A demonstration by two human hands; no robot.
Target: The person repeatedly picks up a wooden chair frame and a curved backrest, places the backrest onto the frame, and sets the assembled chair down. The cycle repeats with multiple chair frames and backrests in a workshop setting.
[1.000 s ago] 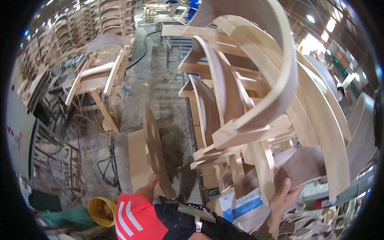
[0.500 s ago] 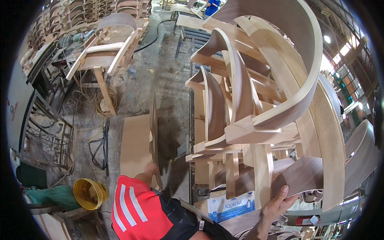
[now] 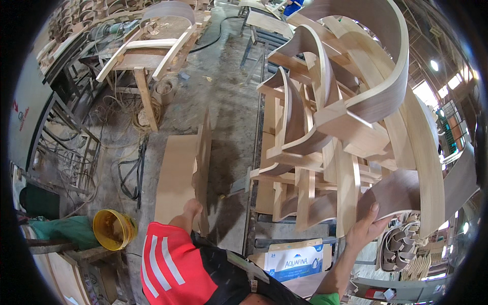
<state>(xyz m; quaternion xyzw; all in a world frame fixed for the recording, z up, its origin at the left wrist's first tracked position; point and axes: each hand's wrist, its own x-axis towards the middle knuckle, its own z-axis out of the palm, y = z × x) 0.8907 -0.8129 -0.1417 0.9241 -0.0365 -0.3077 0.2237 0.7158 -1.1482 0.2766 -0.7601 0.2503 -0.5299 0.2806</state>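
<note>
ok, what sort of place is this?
Most likely a furniture workshop or factory making wooden chairs. Signs: the pile of unfinished chair frames with curved backs on the right, another bare wooden frame on a stand at upper left, and a motor on the bench beside it.

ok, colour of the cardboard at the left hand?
Plain light brown; the cardboard shows best in the head view.
</note>
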